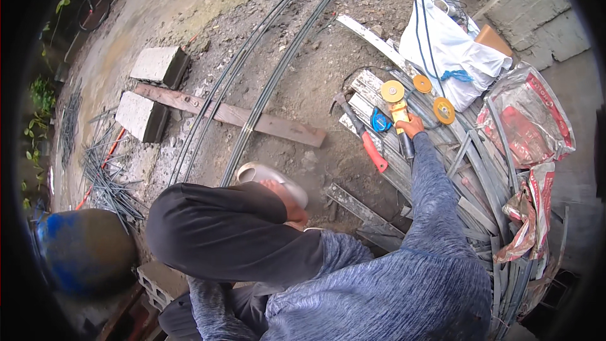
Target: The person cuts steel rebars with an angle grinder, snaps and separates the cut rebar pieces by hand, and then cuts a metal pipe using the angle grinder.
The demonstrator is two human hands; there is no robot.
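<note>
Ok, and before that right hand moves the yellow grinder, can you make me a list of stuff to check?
1. Right hand is holding the yellow grinder: ok, the fingers are around it.
2. Left hand is somewhere safe: cannot tell, it isn't showing.
3. The disc at the grinder's head isn't spinning: cannot tell from one picture.
4. Nothing loose lies close to the grinder: not ok, the blue tape measure and two orange discs are right there.
5. The foot in view is well covered: not ok, bare skin shows.

head view | from wearer's head | down past near knee (189, 224) to ground (319, 79) | wide fisheye
</note>
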